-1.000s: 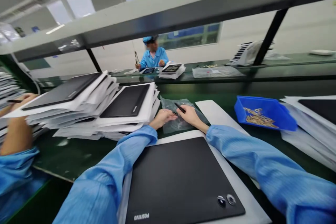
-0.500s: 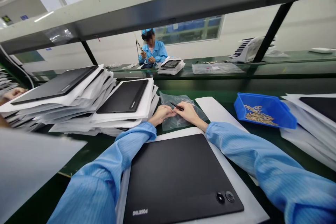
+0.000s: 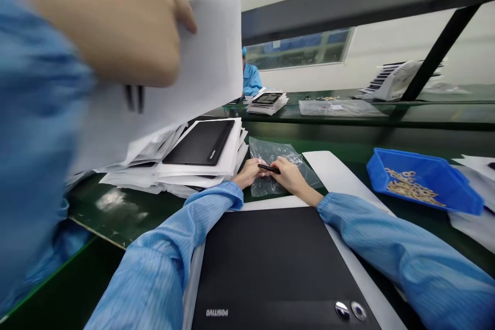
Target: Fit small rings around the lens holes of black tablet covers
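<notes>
Beyond the near tablet, my left hand (image 3: 249,172) and my right hand (image 3: 290,175) meet over a clear plastic bag (image 3: 261,148). A slim black pen-like tool (image 3: 270,168) is gripped in my right hand. The fingers of my left hand are pinched together by its tip; what they hold is too small to make out. Below my wrists a large black tablet back panel (image 3: 270,258) marked POSITIVO, with two round camera rings, lies on white sheets (image 3: 346,247).
A co-worker's hand (image 3: 127,20) and a large white sheet (image 3: 209,62) fill the upper left. Stacked white sheets (image 3: 228,160) carry another black panel (image 3: 199,142). On the right stands a blue bin (image 3: 460,188) of small tan parts (image 3: 413,185). A shelf (image 3: 348,2) crosses overhead.
A co-worker's arm and raised white sheet have come in at the left, covering part of the stacks. The view has turned slightly left-to-right shifted; my hands stay together over the bag.
</notes>
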The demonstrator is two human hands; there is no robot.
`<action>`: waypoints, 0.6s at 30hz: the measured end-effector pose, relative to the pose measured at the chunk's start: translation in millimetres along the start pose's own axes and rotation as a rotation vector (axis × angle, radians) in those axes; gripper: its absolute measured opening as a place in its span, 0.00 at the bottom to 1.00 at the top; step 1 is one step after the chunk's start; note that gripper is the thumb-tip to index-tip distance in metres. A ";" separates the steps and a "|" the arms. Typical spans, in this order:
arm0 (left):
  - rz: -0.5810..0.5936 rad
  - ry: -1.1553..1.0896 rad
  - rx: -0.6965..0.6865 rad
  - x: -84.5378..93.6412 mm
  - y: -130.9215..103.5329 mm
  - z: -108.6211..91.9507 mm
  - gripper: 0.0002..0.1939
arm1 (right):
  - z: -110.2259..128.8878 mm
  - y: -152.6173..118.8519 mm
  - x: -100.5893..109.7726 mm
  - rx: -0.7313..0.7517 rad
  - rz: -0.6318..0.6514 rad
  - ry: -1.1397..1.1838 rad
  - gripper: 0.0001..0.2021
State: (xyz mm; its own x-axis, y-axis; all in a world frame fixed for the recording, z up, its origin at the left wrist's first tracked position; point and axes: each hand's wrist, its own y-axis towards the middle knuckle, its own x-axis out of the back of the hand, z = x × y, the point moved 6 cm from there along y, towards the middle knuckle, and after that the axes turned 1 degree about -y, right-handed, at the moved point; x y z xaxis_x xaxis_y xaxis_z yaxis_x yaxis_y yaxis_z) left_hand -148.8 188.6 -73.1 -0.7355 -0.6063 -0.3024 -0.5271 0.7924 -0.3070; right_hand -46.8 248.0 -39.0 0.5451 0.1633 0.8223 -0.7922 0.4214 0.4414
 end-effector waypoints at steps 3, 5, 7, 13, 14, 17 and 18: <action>-0.002 0.018 -0.014 -0.1 -0.8 -1.0 0.16 | 0.7 0.5 -0.2 -0.014 0.015 -0.001 0.03; -0.006 0.038 -0.025 -0.3 -1.7 -2.2 0.16 | 1.2 1.3 0.7 -0.022 0.010 0.013 0.04; -0.009 0.063 -0.035 -0.4 -3.3 -3.6 0.16 | 1.6 2.2 2.4 -0.035 -0.009 0.038 0.06; -0.019 0.151 -0.083 -0.6 -13.8 -8.2 0.16 | 0.8 2.1 17.5 -0.145 -0.118 0.167 0.08; -0.026 0.165 -0.102 -1.1 -15.7 -9.1 0.16 | -0.5 2.5 21.8 -0.177 -0.134 0.196 0.08; -0.071 0.209 -0.190 -2.1 -19.3 -15.1 0.16 | -4.5 7.8 38.3 -0.268 -0.157 0.291 0.09; -0.094 0.218 -0.232 -1.6 -20.1 -19.3 0.17 | -5.1 10.6 45.4 -0.293 -0.160 0.322 0.10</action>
State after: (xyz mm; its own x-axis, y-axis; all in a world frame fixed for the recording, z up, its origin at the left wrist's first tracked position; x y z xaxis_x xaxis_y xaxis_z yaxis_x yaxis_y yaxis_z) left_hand -145.3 175.0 -49.1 -0.7398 -0.6686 -0.0747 -0.6612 0.7431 -0.1034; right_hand -29.0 264.4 1.3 0.7486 0.3249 0.5780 -0.6052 0.6908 0.3956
